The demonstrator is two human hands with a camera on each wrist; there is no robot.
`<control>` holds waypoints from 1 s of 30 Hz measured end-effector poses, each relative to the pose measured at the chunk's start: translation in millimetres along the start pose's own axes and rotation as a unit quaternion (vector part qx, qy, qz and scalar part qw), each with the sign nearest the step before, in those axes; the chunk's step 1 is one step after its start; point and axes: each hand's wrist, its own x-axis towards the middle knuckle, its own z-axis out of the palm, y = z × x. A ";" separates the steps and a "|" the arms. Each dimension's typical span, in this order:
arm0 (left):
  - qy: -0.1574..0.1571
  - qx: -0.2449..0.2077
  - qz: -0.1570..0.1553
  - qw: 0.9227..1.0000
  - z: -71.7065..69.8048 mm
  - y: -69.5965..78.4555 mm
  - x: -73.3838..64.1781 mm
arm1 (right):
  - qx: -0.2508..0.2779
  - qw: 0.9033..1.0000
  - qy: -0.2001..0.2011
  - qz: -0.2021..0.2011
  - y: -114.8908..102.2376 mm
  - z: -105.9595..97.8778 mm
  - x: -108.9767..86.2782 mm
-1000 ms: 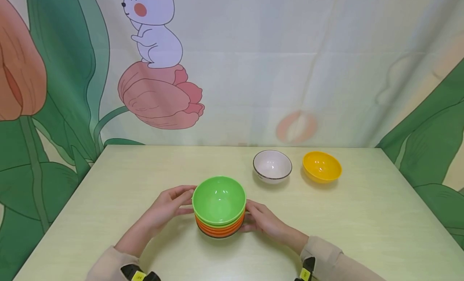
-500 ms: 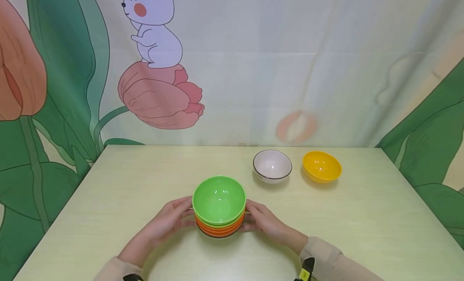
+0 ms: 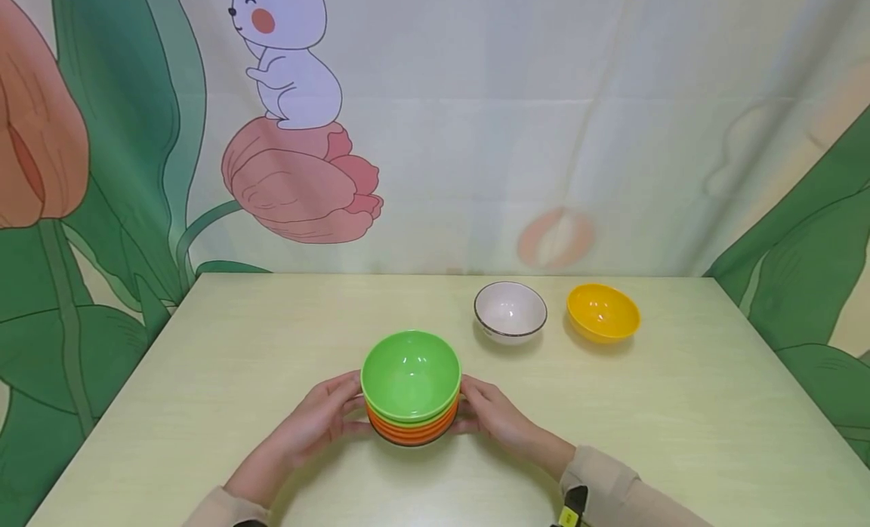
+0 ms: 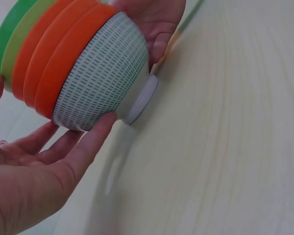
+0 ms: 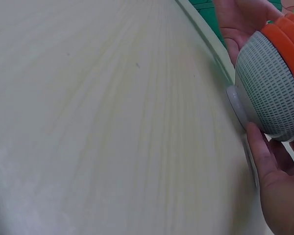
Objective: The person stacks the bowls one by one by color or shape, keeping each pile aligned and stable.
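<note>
A stack of nested bowls stands between my two hands in the head view. On top is a green bowl (image 3: pixel 411 376), followed by a lighter green one and several orange bowls (image 4: pixel 71 46). At the bottom, a white bowl (image 4: pixel 105 73) with small green dashes and a pale foot ring shows in both wrist views. My left hand (image 3: pixel 318 415) holds the stack's left side, thumb near the upper rims and fingers along the patterned bowl. From the right, my right hand (image 3: pixel 499 415) holds the opposite side, fingers reaching low by the foot ring.
Behind and to the right of the stack, a white bowl (image 3: pixel 510 312) with a dark rim sits beside a yellow bowl (image 3: pixel 603 313). The pale wooden table (image 3: pixel 680 406) ends at a printed cloth backdrop (image 3: pixel 448 134).
My left hand has shifted lower along the stack's left side, its fingers now nearer the bottom bowl. The right hand and the stack have stayed in place.
</note>
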 end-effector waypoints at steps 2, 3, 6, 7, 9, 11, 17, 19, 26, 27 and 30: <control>0.001 -0.003 0.001 1.000 0.0 -0.7 -0.1 | -0.012 1.000 0.006 -0.002 -0.1 -0.1 0.5; 0.002 -0.005 0.000 1.000 0.1 -1.0 -0.2 | -0.021 1.000 0.011 -0.002 -0.2 -0.3 0.8; 0.004 -0.006 0.002 1.000 0.1 -2.1 -0.4 | -0.058 0.998 0.022 -0.008 -1.4 -1.1 1.8; 0.003 -0.005 0.003 1.000 0.0 -2.4 -0.4 | -0.076 0.997 0.027 -0.011 -2.1 -1.5 2.0; 0.003 -0.006 0.002 1.000 0.0 -2.8 -0.5 | -0.113 0.993 0.036 -0.022 -3.3 -2.9 2.7; 0.001 -0.008 0.003 1.000 0.1 -2.9 -0.5 | -0.152 0.987 0.047 -0.033 -4.3 -4.8 3.7; 0.002 -0.008 0.006 1.000 -0.5 -2.4 -0.2 | -0.254 0.962 0.078 -0.070 -11.7 -10.0 9.7; 0.002 -0.008 0.007 1.000 -0.9 -2.1 -0.3 | -0.295 0.947 0.088 -0.092 -14.2 -12.1 14.3; -0.003 -0.006 0.010 1.000 -0.8 -1.8 -1.0 | -0.462 0.852 0.119 -0.214 -20.1 -19.6 30.5; -0.004 -0.005 0.010 1.000 -0.6 -1.7 -0.9 | -0.477 0.840 0.120 -0.227 -21.6 -19.9 31.6; -0.003 -0.004 0.009 1.000 0.0 -1.5 -0.7 | -0.515 0.810 0.119 -0.254 -26.3 -20.4 33.6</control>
